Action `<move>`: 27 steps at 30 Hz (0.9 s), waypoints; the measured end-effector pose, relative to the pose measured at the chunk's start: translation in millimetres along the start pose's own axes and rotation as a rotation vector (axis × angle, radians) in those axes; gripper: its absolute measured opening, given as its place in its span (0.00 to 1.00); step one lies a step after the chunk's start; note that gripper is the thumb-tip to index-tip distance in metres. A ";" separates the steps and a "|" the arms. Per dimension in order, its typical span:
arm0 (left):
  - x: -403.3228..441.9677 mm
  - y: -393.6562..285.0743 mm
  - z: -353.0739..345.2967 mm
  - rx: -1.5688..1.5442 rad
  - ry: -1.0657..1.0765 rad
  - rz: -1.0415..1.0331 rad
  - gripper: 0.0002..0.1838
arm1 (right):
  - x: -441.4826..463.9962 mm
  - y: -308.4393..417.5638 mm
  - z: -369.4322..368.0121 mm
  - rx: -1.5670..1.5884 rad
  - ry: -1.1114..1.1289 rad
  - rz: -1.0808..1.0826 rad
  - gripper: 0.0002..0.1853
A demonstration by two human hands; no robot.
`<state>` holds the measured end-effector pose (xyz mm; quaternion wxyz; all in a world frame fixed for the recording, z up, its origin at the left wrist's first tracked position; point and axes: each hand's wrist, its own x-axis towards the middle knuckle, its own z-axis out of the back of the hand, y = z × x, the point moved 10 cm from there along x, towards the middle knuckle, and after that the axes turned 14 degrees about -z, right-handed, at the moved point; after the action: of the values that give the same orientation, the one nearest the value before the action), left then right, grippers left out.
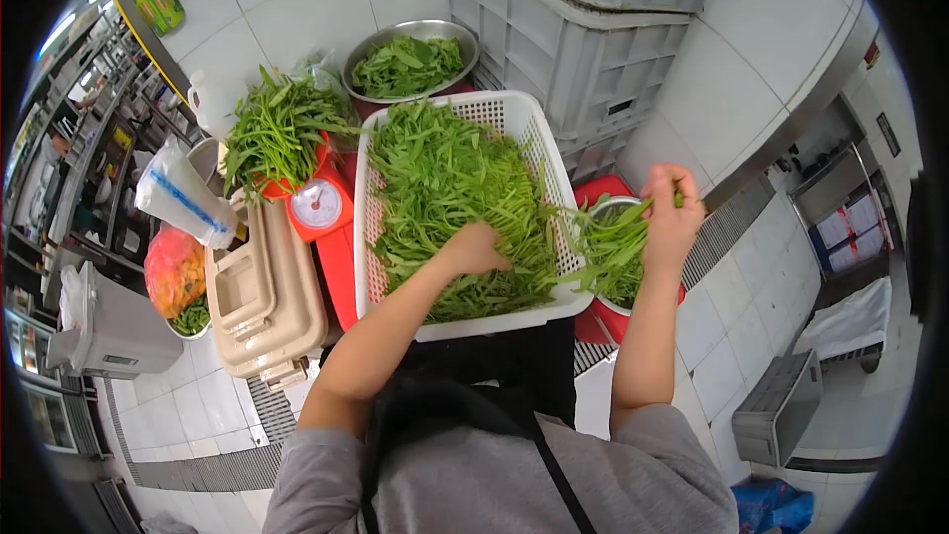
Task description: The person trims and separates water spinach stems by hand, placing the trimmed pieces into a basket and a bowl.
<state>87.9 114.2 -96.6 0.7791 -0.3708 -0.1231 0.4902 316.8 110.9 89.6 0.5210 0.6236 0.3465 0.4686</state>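
Holding a small bunch of green stems [635,227] in the right hand [674,196], pinched near one end and hanging over the leafy bowl [615,201] on the right, perhaps to keep the leaves loose. Reaching with the left hand [474,249] into the big pile of greens [445,168] in the white basket [494,323], fingers bent down; cannot tell if gripping any, with the tips hidden in leaves. Probably set right in front of the body for easy reach. Just behind, a metal bowl [467,36] of leaves. To the left, a red scale [316,206] with more greens on top, and a beige box [301,326]. At the back right, tall gray crates [554,59], maybe blocking any push that way.
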 end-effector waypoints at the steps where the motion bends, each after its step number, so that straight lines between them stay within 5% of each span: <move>1: -7.0 -2.6 16.1 -0.215 -0.068 -0.014 0.11 | -1.7 -2.9 -5.7 -0.057 0.007 0.011 0.06; 4: -34.7 -0.9 50.0 -0.854 -0.307 0.039 0.10 | -27.4 7.4 -60.5 -0.145 0.356 0.217 0.07; 12: -69.1 -26.9 78.3 -1.234 -0.382 -0.039 0.07 | -120.3 47.2 -145.2 -0.374 0.586 0.960 0.21; 15: -70.6 -31.6 68.7 -1.343 -0.369 -0.050 0.07 | -119.4 45.6 -147.3 -0.292 0.554 0.973 0.18; 20: -64.5 -30.0 81.2 -1.067 -0.396 -0.058 0.09 | -87.3 52.7 -118.8 -0.380 0.324 0.879 0.09; 25: -8.4 -62.7 117.0 -0.720 -0.498 -0.133 0.10 | -21.6 64.0 48.8 -0.341 -0.360 0.630 0.04; 27: 49.8 -136.8 106.4 -0.592 -0.433 -0.304 0.12 | -13.7 48.4 156.3 0.028 -0.623 0.333 0.05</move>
<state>145.1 171.9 64.3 0.6584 -0.4449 -0.4739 0.3795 457.5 36.9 130.9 0.5095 0.7917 0.0707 0.3295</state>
